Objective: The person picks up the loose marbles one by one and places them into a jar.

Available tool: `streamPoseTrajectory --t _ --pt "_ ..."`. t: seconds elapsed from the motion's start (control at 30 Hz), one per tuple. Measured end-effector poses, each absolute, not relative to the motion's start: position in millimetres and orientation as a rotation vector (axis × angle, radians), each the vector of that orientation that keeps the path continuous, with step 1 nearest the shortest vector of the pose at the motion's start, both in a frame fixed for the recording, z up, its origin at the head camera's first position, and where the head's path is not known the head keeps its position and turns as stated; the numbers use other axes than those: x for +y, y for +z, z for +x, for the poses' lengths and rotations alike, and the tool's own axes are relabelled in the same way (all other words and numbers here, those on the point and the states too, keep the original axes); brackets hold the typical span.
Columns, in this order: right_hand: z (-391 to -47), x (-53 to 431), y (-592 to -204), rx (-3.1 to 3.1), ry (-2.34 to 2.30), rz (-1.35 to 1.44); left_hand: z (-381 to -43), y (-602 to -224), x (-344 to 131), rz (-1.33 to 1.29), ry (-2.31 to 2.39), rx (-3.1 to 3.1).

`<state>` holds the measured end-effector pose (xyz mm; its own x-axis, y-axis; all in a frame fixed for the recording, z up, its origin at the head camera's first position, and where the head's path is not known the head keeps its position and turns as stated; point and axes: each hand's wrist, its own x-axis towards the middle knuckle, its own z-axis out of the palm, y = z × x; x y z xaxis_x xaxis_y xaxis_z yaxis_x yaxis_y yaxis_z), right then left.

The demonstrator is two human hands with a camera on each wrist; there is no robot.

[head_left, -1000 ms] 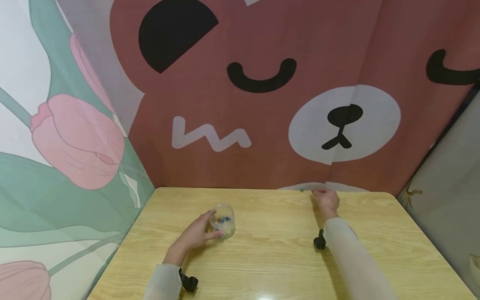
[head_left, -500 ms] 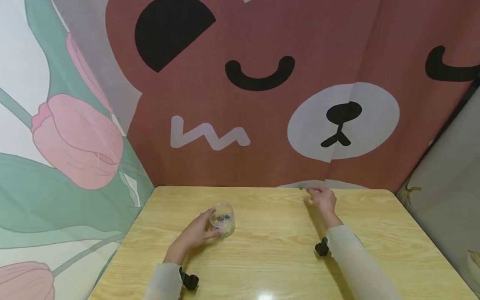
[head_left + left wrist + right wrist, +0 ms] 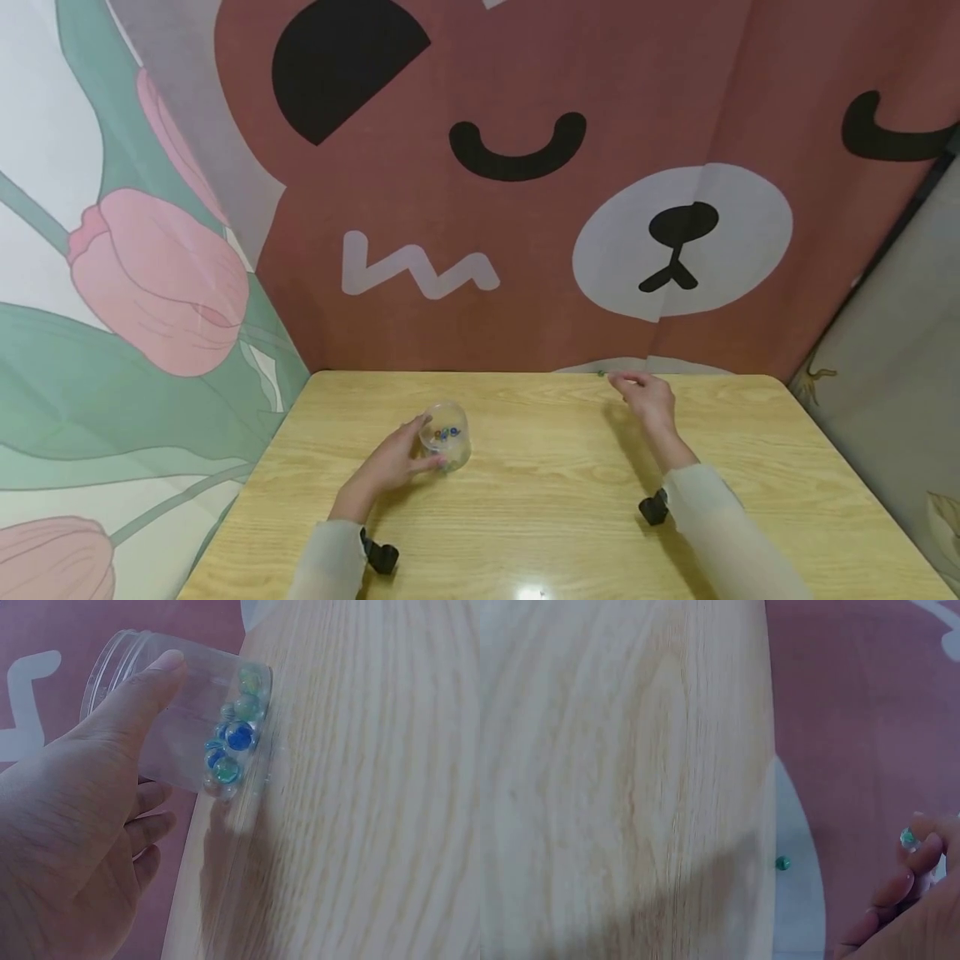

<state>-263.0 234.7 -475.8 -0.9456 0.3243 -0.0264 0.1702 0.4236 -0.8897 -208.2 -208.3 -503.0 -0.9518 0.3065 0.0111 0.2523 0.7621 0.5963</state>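
Note:
A clear plastic jar (image 3: 459,452) stands on the table left of centre, several blue, green and amber marbles (image 3: 239,736) at its bottom. My left hand (image 3: 390,467) grips the jar from the left, thumb on the near side in the head view. In the right wrist view my right hand (image 3: 922,889) pinches a clear and green marble (image 3: 908,838) between thumb and index finger, raised over the far part of the table. A second green marble (image 3: 782,863) lies by the table's far edge, just left of the right fingertips in the head view.
The wood-grain table (image 3: 525,500) ends at a brown curtain (image 3: 420,333) with a bear print. A tulip-patterned cloth (image 3: 157,283) hangs at the left, a grey one (image 3: 900,333) at the right. Each wrist wears a small black camera (image 3: 382,557).
My right hand has risen a little from the far edge and shifted slightly left, closer to the loose green marble. My left hand and the jar stay where they were.

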Motion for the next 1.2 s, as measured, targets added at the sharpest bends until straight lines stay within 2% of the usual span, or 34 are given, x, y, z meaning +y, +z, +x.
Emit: streamPoseTrajectory --t 0.53,1.2 --pt "-221 206 -468 -2.565 1.799 -0.221 -211 -511 -208 0.446 1.001 2.855" --pt "-208 148 -474 -2.509 1.861 -0.080 -209 -512 -211 0.481 1.031 2.858"
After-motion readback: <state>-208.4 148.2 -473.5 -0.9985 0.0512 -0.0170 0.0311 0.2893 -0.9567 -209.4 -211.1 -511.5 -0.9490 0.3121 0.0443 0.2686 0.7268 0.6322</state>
